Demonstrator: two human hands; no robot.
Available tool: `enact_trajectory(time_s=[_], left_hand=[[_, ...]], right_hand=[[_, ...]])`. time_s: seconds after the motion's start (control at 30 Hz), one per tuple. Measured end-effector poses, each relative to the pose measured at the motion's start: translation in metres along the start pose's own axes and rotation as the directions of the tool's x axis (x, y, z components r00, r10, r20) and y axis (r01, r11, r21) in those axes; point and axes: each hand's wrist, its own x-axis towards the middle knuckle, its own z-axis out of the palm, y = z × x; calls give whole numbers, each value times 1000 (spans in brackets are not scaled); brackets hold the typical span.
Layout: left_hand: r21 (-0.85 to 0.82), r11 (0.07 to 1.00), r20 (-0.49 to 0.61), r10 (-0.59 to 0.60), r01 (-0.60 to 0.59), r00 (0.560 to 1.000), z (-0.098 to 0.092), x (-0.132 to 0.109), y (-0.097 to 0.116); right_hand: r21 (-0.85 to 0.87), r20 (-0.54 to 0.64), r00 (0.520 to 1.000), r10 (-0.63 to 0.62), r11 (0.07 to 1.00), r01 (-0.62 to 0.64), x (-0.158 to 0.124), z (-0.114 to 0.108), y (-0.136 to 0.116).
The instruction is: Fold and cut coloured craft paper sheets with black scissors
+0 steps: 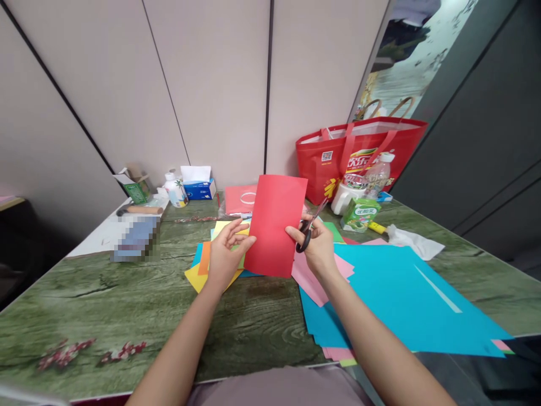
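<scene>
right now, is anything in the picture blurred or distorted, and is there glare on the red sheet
Head view: a blue-grey patch at left is pixelated beyond reading; head view: printed flowers at lower left look soft; head view: wall seams fan out toward the top, likely wide-angle distortion; head view: the red sheet shows no strong glare.

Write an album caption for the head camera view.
Right hand holds a red sheet and black-handled scissors, left hand at the sheet's edge, amid coloured paper.
</scene>
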Motion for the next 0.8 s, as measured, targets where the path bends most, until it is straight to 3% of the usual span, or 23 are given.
enact_trajectory(time_s=[0.17, 0.3, 0.4, 0.6, 0.8], left_hand=[[77, 997, 117, -9, 0, 993, 0, -1, -2], [138, 990, 301, -14, -29, 953, 6, -7, 3], [75, 997, 409, -4, -30, 913, 10, -12, 8], [-37, 998, 462, -34, 57, 886, 11, -12, 4], [-206, 974, 541, 32, 95, 840, 13, -16, 0]], right_hand=[[-31, 83, 996, 42, 999, -39, -6, 5, -1], [-47, 142, 990, 23, 999, -17, -11, 9, -1], [-83, 193, 981, 19, 997, -3, -14, 12, -4], [-104, 208, 978, 24, 995, -2, -18, 16, -7], [38, 284, 955, 89, 994, -104, -19, 15, 2]])
